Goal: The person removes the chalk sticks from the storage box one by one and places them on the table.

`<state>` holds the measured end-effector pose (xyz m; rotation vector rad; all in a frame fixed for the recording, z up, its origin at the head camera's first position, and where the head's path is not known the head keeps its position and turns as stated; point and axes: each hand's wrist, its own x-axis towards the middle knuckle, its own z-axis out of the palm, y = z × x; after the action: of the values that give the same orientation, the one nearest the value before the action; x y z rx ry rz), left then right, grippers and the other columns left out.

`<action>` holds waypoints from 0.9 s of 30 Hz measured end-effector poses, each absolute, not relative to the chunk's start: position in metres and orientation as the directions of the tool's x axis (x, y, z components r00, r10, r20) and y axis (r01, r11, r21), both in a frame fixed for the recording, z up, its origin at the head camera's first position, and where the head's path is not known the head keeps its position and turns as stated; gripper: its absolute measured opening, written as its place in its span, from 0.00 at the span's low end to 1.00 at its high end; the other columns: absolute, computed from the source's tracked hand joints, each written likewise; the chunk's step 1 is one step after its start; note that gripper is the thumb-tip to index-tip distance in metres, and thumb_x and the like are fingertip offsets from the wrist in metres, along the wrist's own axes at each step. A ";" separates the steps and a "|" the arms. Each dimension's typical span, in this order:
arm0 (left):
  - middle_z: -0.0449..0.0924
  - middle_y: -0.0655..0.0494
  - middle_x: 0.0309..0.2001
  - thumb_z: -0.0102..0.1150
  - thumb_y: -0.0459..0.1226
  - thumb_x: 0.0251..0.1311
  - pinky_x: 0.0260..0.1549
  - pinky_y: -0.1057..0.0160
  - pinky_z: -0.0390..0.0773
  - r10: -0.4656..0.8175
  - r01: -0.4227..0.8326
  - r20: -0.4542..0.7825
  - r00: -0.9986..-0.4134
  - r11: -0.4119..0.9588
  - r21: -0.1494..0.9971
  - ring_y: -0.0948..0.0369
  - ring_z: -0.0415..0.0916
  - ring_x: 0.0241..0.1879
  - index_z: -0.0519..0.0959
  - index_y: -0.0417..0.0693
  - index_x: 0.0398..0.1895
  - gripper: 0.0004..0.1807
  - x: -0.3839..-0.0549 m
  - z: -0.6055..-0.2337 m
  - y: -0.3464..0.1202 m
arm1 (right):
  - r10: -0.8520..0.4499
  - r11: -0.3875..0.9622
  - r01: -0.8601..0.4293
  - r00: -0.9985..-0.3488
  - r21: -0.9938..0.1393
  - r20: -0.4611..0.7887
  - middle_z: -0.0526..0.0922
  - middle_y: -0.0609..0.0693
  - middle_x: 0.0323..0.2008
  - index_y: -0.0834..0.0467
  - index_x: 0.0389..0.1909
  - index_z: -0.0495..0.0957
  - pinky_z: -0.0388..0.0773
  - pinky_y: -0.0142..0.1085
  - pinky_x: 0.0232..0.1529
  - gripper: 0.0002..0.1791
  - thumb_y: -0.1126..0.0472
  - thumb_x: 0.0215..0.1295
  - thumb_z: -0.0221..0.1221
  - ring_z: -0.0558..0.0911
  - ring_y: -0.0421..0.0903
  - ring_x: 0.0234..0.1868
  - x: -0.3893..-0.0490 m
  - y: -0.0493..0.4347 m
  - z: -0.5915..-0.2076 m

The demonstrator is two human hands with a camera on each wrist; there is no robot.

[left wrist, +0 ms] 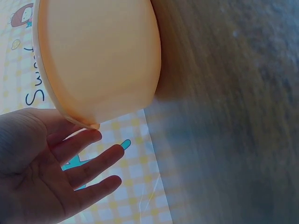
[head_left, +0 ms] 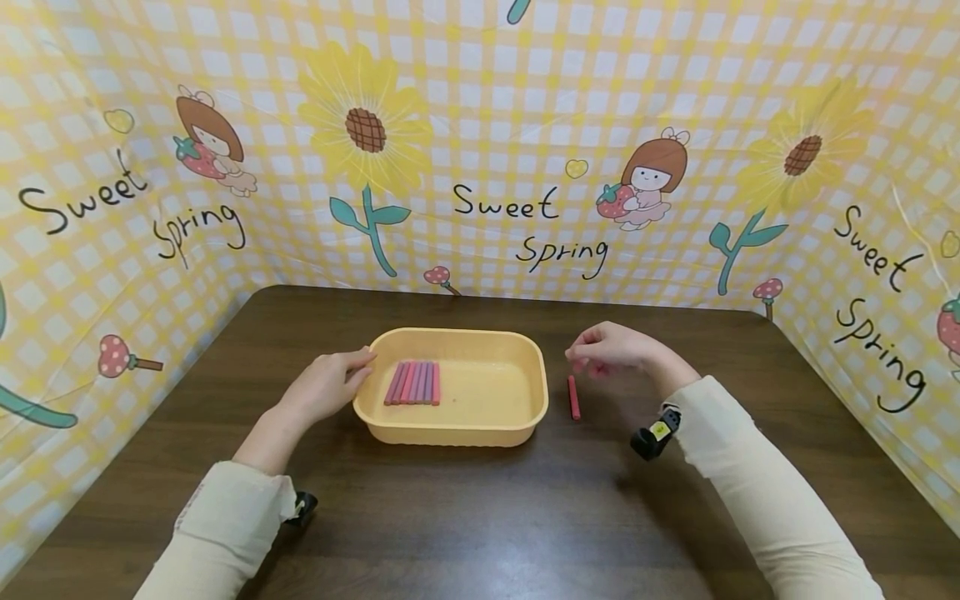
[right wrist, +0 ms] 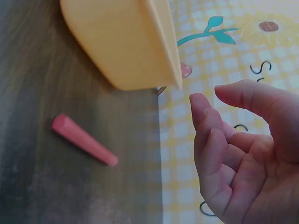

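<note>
A yellow plastic tray [head_left: 480, 429] stands on the table. Inside it, at its left, several pink and purple chalk-like sticks [head_left: 412, 383] lie side by side in a row. My left hand [head_left: 327, 383] holds the tray's left rim near the corner; in the left wrist view its other fingers [left wrist: 96, 168] spread below the rim. One red-pink chalk-like stick [head_left: 573, 397] lies on the table just right of the tray. Above its far end is my right hand [head_left: 611, 348]. In the right wrist view a gap shows between thumb and forefinger, with nothing held.
The brown wooden table [head_left: 465, 517] extends around the tray. Yellow checked cloth [head_left: 487, 125] with flowers and lettering hangs along its back and sides. A small black camera [head_left: 656, 433] sits on the right wrist.
</note>
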<state>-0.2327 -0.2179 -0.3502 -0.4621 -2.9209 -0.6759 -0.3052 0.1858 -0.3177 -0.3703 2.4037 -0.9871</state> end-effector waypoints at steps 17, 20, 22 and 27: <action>0.70 0.34 0.59 0.49 0.33 0.65 0.54 0.43 0.72 0.261 0.306 0.161 -0.952 0.855 0.419 0.40 0.71 0.57 0.73 0.34 0.57 0.19 -0.232 -0.349 -0.218 | -0.498 0.681 -0.099 -0.790 -0.726 -0.359 0.79 0.47 0.26 0.68 0.43 0.76 0.73 0.29 0.27 0.18 0.55 0.66 0.53 0.73 0.37 0.22 -0.303 0.146 -0.300; 0.71 0.35 0.59 0.50 0.33 0.65 0.54 0.43 0.72 0.262 0.310 0.168 -0.950 0.855 0.416 0.41 0.71 0.57 0.73 0.34 0.57 0.19 -0.232 -0.349 -0.218 | -0.496 0.693 -0.106 -0.788 -0.713 -0.365 0.80 0.46 0.26 0.66 0.43 0.77 0.73 0.28 0.26 0.17 0.54 0.66 0.53 0.73 0.37 0.22 -0.303 0.138 -0.298; 0.71 0.35 0.58 0.50 0.33 0.64 0.53 0.43 0.73 0.267 0.318 0.178 -0.947 0.853 0.413 0.41 0.72 0.57 0.74 0.34 0.56 0.19 -0.232 -0.349 -0.218 | -0.493 0.704 -0.111 -0.787 -0.701 -0.370 0.81 0.46 0.27 0.64 0.43 0.77 0.74 0.28 0.27 0.17 0.54 0.65 0.54 0.73 0.37 0.22 -0.303 0.132 -0.296; 0.72 0.35 0.58 0.50 0.32 0.64 0.53 0.44 0.73 0.277 0.334 0.194 -0.941 0.850 0.408 0.41 0.73 0.56 0.74 0.33 0.55 0.18 -0.231 -0.348 -0.218 | -0.493 0.725 -0.127 -0.781 -0.676 -0.383 0.83 0.48 0.30 0.61 0.43 0.78 0.75 0.28 0.29 0.17 0.52 0.64 0.55 0.75 0.37 0.23 -0.306 0.115 -0.293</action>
<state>-0.2315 -0.2180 -0.3483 -0.4806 -2.8973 -0.6738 -0.3063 0.1149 -0.2927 -0.4695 2.3731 -0.8751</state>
